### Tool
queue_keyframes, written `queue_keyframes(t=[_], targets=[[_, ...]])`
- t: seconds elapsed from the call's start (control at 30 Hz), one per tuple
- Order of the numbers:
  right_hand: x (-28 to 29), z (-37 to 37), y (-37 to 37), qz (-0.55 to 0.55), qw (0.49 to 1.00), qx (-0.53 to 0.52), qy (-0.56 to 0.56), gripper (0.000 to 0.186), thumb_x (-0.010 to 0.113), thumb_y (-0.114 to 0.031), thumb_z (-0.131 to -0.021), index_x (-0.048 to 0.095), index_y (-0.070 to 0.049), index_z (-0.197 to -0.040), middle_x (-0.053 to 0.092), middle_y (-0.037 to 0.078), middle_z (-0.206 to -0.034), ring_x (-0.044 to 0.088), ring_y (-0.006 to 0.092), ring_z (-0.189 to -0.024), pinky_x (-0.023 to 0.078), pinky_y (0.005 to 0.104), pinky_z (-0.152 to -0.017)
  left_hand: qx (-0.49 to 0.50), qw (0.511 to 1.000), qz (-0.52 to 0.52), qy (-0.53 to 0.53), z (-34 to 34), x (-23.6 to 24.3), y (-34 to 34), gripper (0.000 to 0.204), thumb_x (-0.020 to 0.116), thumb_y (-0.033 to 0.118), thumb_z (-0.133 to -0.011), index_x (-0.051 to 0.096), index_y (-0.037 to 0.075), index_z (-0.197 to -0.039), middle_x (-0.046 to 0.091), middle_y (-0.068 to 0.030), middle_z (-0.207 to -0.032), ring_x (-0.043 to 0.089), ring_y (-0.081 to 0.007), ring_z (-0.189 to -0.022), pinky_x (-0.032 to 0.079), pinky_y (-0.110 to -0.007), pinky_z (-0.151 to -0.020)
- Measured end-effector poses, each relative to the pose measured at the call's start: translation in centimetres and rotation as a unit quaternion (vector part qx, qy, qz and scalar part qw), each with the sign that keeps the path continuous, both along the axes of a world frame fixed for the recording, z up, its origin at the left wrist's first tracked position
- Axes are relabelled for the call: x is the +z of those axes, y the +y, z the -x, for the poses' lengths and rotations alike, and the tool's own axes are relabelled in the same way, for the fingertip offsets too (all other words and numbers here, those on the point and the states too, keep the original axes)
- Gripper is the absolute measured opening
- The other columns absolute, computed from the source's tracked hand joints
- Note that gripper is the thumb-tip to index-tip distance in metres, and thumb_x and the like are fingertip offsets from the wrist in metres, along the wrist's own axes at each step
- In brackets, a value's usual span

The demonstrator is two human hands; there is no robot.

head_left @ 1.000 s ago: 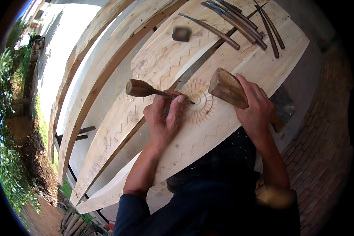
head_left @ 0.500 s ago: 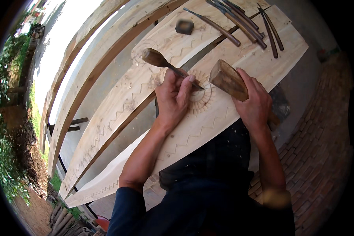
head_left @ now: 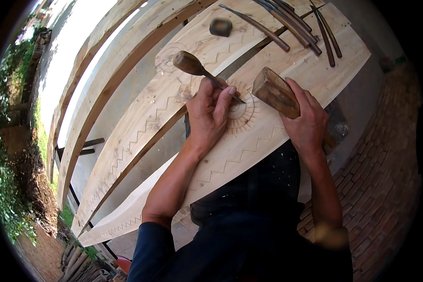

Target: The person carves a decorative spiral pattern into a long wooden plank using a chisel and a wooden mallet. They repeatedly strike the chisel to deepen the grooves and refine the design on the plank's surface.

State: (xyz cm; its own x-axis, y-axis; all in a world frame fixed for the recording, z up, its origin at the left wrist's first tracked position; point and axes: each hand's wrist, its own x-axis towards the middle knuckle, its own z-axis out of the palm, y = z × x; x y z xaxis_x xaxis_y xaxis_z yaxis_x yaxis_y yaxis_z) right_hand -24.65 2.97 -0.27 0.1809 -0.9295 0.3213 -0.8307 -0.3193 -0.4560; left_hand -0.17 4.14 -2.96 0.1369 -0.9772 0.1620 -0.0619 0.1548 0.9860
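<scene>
1. Work in hand: we find a long pale board (head_left: 310,70) lying across the front of the person, bearing a round carved motif (head_left: 244,122) with radiating notches and, farther down, a zigzag line (head_left: 225,164).
2. Left hand (head_left: 207,113): we note the fingers and thumb closed in a pinch around the lower shank of a chisel (head_left: 208,75). The tool is tilted, its bulbous wooden handle up and to the left, its tip at the inner rings of the motif. We cannot tell whether the edge has bitten into the wood.
3. Right hand (head_left: 308,117): we find it curled around the near end of a wooden mallet (head_left: 275,91). The exact grip is partly hidden. The mallet head is beside the motif, apart from the chisel handle.
4. Step in hand: we judge this to be placing the chisel for a cut inside the notched ring.
5. Next move: in our judgement it calls for a steady tip and blade angle, then either a light mallet tap squarely on the handle's end or a controlled push by hand. Too hard a blow could overrun the inner ring.
6. Nearby: we record spare carving tools (head_left: 293,28) at the board's far end and a second board (head_left: 141,131) alongside, with another zigzag.
</scene>
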Motion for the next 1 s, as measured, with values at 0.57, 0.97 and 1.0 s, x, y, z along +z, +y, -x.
queue_keyframes(t=[0.57,0.97,1.0], targets=[[0.0,0.1,0.0,-0.009,1.0,-0.003,0.013,0.085,0.093,-0.001,-0.075,0.066,-0.019,-0.153,0.077,0.01,-0.12,0.078,0.0342,-0.109,0.063,0.0449,-0.093,0.004,1.0,0.004,0.003,0.1,0.0,0.0,0.012,0.068,0.005,-0.112,0.061,-0.004,-0.111,0.079,-0.0094,-0.09,0.074,-0.0095,-0.083,0.062,-0.027,-0.075],[3.5,-0.3,-4.1,0.071,0.99,0.045,-0.113,0.069,0.094,-0.009,-0.082,0.072,-0.017,-0.146,0.083,0.015,-0.121,0.081,0.0353,-0.11,0.064,0.041,-0.093,0.005,0.965,0.046,-0.257,0.2,1.9,-0.4,0.02,0.078,0.012,-0.108,0.065,-0.002,-0.102,0.075,-0.0123,-0.077,0.072,-0.0139,-0.069,0.055,-0.031,-0.065],[4.5,-0.8,-4.7,0.087,0.988,0.055,-0.111,0.068,0.094,-0.007,-0.082,0.072,-0.015,-0.146,0.083,0.015,-0.122,0.081,0.0325,-0.112,0.064,0.0401,-0.095,0.007,0.963,0.049,-0.266,0.3,2.0,-0.4,0.021,0.079,0.013,-0.107,0.064,-0.001,-0.1,0.074,-0.013,-0.075,0.071,-0.0145,-0.067,0.055,-0.031,-0.063]])
